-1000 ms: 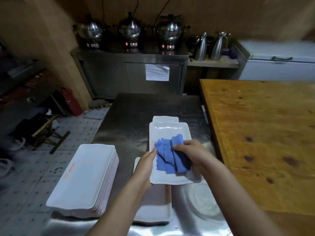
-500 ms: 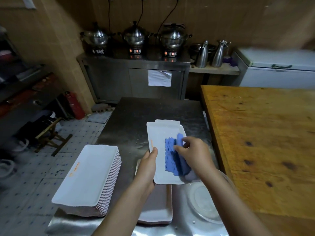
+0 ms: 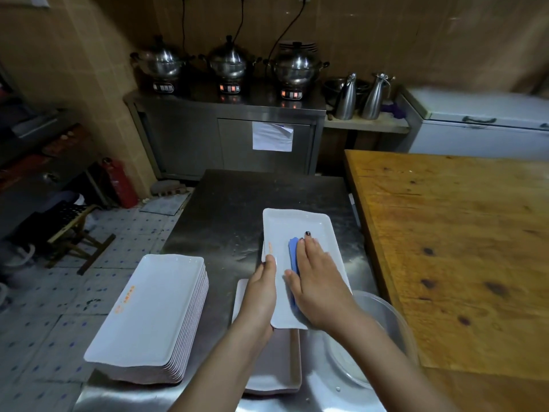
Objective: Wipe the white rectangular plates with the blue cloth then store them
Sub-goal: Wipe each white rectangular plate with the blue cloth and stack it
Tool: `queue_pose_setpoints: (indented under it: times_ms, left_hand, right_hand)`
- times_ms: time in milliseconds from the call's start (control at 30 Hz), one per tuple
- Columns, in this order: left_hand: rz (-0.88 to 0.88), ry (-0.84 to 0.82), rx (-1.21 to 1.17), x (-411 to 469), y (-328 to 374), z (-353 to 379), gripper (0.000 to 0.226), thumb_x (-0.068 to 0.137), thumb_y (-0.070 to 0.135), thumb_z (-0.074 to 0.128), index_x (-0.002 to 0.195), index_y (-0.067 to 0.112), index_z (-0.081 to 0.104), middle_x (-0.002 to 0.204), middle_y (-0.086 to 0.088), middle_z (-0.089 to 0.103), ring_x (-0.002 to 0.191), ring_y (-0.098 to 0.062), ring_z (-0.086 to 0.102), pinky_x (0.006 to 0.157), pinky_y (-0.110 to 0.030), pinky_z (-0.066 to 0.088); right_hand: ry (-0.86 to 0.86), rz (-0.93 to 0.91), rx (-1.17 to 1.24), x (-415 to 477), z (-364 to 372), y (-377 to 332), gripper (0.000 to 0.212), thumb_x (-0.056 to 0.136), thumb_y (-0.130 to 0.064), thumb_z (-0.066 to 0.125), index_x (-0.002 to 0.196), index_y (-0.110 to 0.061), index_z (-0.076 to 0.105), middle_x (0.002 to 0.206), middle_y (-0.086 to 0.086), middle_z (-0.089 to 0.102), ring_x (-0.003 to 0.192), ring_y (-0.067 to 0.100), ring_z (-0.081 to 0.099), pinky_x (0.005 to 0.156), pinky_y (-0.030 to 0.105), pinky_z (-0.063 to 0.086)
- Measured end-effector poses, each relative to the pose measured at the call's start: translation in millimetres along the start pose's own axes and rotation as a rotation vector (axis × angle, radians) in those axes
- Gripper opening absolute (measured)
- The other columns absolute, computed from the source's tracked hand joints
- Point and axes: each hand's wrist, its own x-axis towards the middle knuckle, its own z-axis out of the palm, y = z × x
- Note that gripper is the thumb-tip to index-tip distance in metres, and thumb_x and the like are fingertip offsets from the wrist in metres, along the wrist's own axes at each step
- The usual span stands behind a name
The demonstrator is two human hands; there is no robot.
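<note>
Steel table (image 3: 225,215): plate stack (image 3: 154,307) left, second pile (image 3: 283,364) centre, seemingly clear basin (image 3: 386,319) right.

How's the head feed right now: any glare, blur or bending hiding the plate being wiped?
Head view: dim, warm light; glare streaks on the near edge of the stainless steel counter; wide-angle bending bows the wooden table edge; the white rectangular plate, blue cloth, left hand and right hand are sharp.

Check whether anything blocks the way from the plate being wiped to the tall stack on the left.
Nothing visible does. Only bare steel tabletop lies between the plate and the stack; the left hand grips the plate's left edge.
</note>
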Motion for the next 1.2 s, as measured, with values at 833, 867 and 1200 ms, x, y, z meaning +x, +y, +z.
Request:
queue_pose_setpoints:
  times_ms: [833, 867, 1200]
  left_hand:
    - [0.13, -0.022, 0.207, -3.3, 15.1, -10.0, 0.038, 0.098, 0.044, 0.035, 0.11, 0.023, 0.064, 0.099, 0.003, 0.07, 0.089, -0.011, 0.067, 0.077, -0.027, 0.054]
    - [0.14, -0.039, 0.232, -4.4, 12.2, -8.7, 0.037, 0.098, 0.044, 0.035, 0.115, 0.026, 0.062, 0.101, 0.007, 0.069, 0.09, -0.005, 0.065, 0.077, -0.023, 0.053]
    - [0.147, 0.029, 0.226, -9.7, 30.4, -16.8, 0.028, 0.099, 0.03, 0.041, 0.085, 0.022, 0.064, 0.083, 0.004, 0.068, 0.078, -0.017, 0.066, 0.075, -0.026, 0.052]
  right_hand:
    - [0.13, -0.049, -0.158, 37.5, -11.1, -22.5, 0.054, 0.099, -0.035, 0.007, 0.152, -0.027, 0.001, 0.159, -0.01, -0.008, 0.145, 0.015, -0.016, 0.113, 0.04, -0.016]
    - [0.148, -0.054, -0.17, 43.9, -12.7, -21.8, 0.052, 0.101, -0.033, 0.013, 0.152, -0.026, 0.003, 0.159, -0.011, -0.005, 0.145, 0.015, -0.015, 0.114, 0.04, -0.016]
    - [0.2, 0.136, -0.237, 35.0, -8.7, 14.6, 0.053, 0.102, -0.031, 0.015, 0.152, -0.02, 0.001, 0.16, -0.003, -0.003, 0.146, 0.019, -0.013, 0.116, 0.04, -0.012]
